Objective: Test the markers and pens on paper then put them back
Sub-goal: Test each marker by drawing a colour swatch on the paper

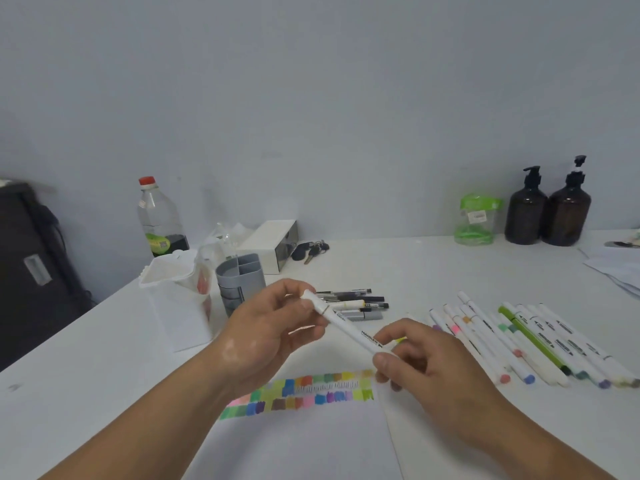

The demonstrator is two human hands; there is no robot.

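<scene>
A white marker [348, 328] is held slantwise above the paper by both hands. My left hand [270, 332] pinches its upper capped end. My right hand [420, 363] grips its lower end, where a yellow tip shows between the fingers. The white paper [304, 441] lies below, with rows of colour swatches [301, 393] across its top. Several white markers [540, 344] and one green pen lie in a row on the right. A few dark pens [356, 303] lie behind the hands. A grey pen holder [239, 282] stands at the left.
A white box-shaped case [176, 299] stands left of the holder. Behind are a clear bottle [161, 220], a white tissue box [273, 244], keys [310, 251], a green pouch [478, 218] and two brown pump bottles [547, 209]. Loose sheets [620, 268] lie far right.
</scene>
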